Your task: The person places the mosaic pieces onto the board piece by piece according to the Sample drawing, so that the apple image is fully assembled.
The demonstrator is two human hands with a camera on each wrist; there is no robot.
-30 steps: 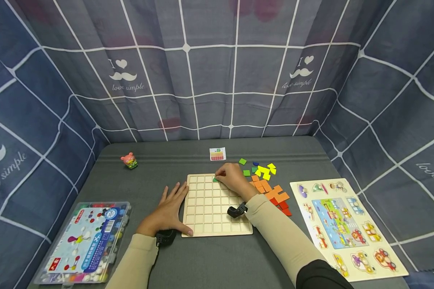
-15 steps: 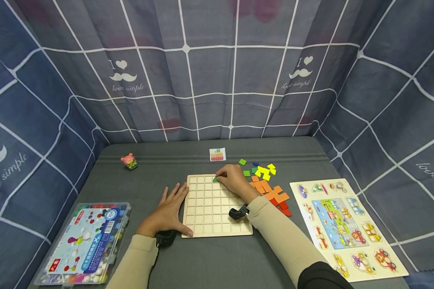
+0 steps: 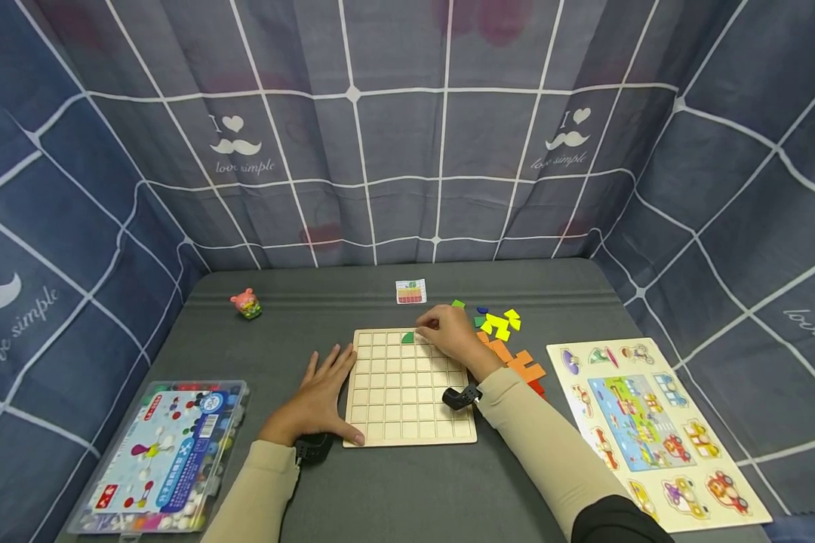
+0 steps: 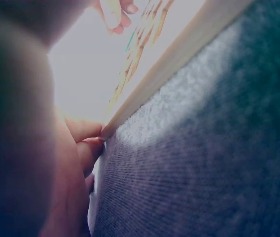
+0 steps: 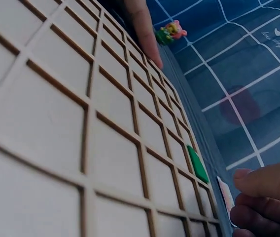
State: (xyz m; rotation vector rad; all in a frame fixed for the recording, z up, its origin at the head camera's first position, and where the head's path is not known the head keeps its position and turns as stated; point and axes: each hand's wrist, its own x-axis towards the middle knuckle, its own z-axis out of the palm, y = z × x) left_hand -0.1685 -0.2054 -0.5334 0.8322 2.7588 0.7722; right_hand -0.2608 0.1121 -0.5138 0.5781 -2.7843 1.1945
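A wooden grid board (image 3: pixel 407 392) lies on the grey table. In its far row sits a green piece with one rounded corner (image 3: pixel 408 338), also seen as a green tile (image 5: pixel 197 164) in the right wrist view. My left hand (image 3: pixel 315 396) rests along the board's left side, fingers spread straight and thumb on the near left corner. Over the board's far right corner hovers my right hand (image 3: pixel 448 332), thumb and fingers loosely bent, apart from the green piece. In the right wrist view nothing shows between its thumb and fingers (image 5: pixel 263 185).
Yellow pieces (image 3: pixel 496 322), orange pieces (image 3: pixel 526 366) and a few green and blue ones lie right of the board, partly behind the right hand. A small pattern card (image 3: pixel 410 291) is beyond it. A picture puzzle (image 3: pixel 584 437), a plastic case (image 3: pixel 163 452) and a pig figurine (image 3: pixel 247 303) stand around.
My right hand has let go of the green piece and shifted right, leaving the piece in the board's far row. The left hand stays at the board's left edge.
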